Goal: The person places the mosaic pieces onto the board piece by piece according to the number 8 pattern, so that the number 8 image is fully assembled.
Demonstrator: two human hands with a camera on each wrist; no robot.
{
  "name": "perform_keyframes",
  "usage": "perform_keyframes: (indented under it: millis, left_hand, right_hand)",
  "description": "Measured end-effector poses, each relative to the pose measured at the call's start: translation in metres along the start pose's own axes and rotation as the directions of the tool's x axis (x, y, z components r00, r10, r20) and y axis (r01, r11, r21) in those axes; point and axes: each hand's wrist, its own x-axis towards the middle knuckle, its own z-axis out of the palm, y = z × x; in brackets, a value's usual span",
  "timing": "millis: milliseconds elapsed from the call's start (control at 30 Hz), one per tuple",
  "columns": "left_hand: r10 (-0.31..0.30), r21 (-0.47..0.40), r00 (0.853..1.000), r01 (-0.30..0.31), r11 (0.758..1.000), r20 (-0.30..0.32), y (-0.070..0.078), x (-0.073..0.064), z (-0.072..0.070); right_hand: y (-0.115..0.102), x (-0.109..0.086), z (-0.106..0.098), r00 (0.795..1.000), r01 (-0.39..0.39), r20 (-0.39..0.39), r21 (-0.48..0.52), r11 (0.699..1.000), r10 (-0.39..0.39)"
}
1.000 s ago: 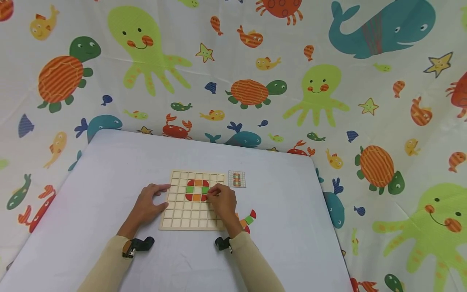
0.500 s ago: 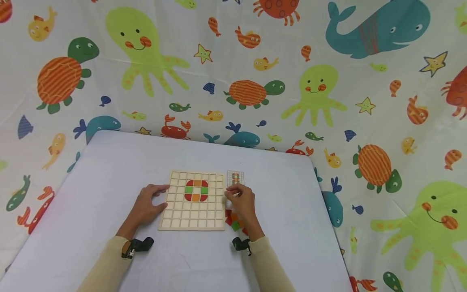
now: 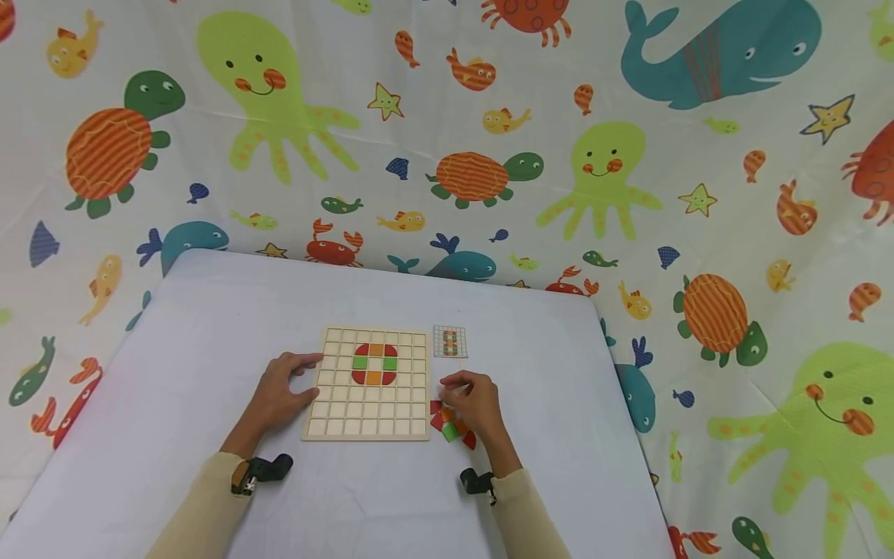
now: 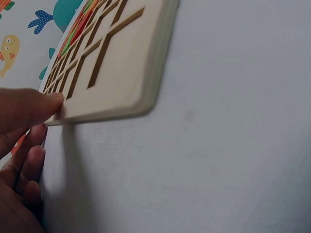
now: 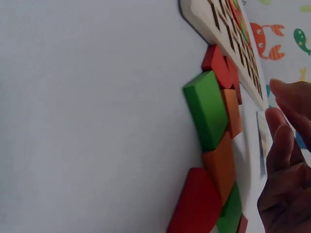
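Observation:
The wooden grid board (image 3: 342,418) lies on the table with red, orange and green tiles (image 3: 374,378) set as a ring around one bare cell. My left hand (image 3: 275,394) steadies its left side, index finger and thumb spread along the edge. In the left wrist view the thumb (image 4: 34,108) rests at the board's border. To the right of the board, my right hand (image 3: 476,404) hovers by a loose pile of tiles (image 3: 449,432), its fingers loosely bent with nothing between them. The right wrist view shows a green tile (image 5: 208,109) and a red tile (image 5: 197,204) in that pile.
A small pattern card (image 3: 450,341) with a coloured grid print lies right of the board's upper corner. The white table (image 3: 230,310) ends at the back against a cloth (image 3: 391,256) printed with sea animals.
My right hand has moved off the board's tile ring, rightward past the card and down to the loose tiles. My left hand stays at the board's edge.

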Motion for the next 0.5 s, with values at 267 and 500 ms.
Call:
perform_keyframes:
  millis: [267,500]
  left_hand:
    - [-0.015,0.008,1.0,0.015,1.0,0.009,0.0008,-0.0004,0.0006]
    - [-0.015,-0.008,1.0,0.015,1.0,0.01,0.0028,-0.0005,-0.001]
  right_hand:
    - [0.0104,-0.0062,0.0022,0.993,0.039,0.112,-0.11,0.993,-0.026]
    - [0.0115,-0.0076,0.0055,0.992,0.086,0.11,-0.214,0.973,-0.064]
